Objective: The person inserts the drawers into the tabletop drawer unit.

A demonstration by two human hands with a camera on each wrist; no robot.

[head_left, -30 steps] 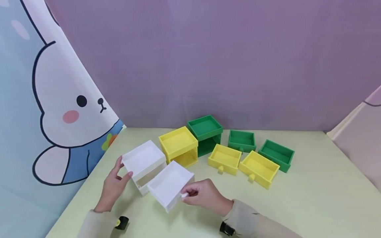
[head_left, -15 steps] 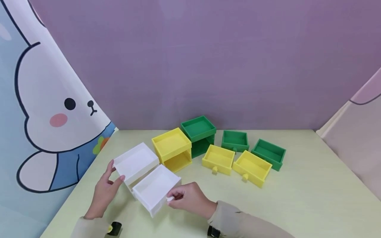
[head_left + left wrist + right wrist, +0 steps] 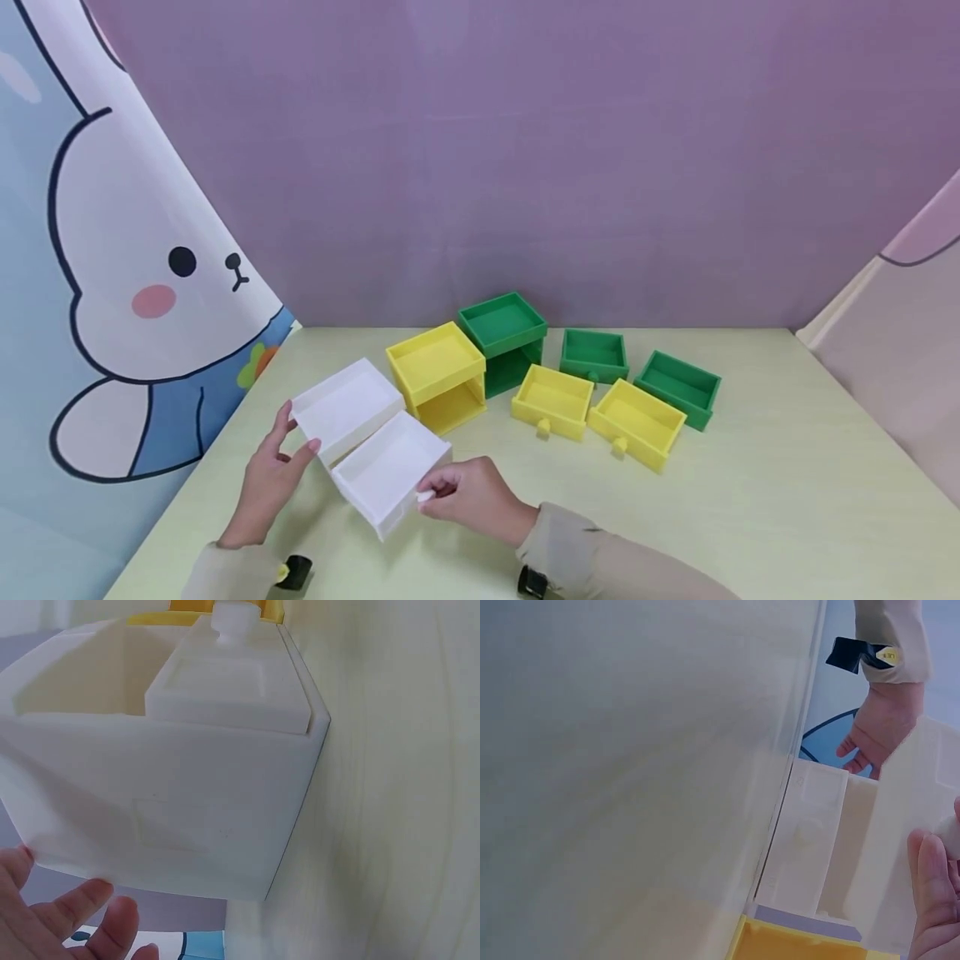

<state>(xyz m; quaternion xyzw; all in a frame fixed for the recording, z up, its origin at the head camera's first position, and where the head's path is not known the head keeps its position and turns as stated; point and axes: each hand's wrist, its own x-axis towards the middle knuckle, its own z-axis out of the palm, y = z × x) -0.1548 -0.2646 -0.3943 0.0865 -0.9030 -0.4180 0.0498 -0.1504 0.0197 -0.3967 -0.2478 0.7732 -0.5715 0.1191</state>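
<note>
A small white cabinet (image 3: 347,410) with a tray-like top stands at the left. My left hand (image 3: 262,492) steadies it, thumb and fingers spread along its left side. In the left wrist view a white drawer front with a round knob (image 3: 236,619) fills the cabinet's lower slot, and the slot above is hollow. With thumb and fingers my right hand (image 3: 480,504) pinches the knob (image 3: 426,496) of another white drawer (image 3: 390,471). That drawer is off the table, slightly tilted, its back end right at the cabinet's front. Its front face (image 3: 900,825) shows in the right wrist view.
Behind the white cabinet stand a yellow cabinet (image 3: 435,362) and a green cabinet (image 3: 502,325), with open fronts. Two yellow drawers (image 3: 555,400) and two green drawers (image 3: 678,379) lie on the pale table (image 3: 787,467) to the right. A purple backdrop (image 3: 600,167) rises behind.
The right hand has brought the white drawer leftward, up against the front of the white cabinet, narrowing the gap between them. The left hand keeps its place on the cabinet. The head view has shifted slightly.
</note>
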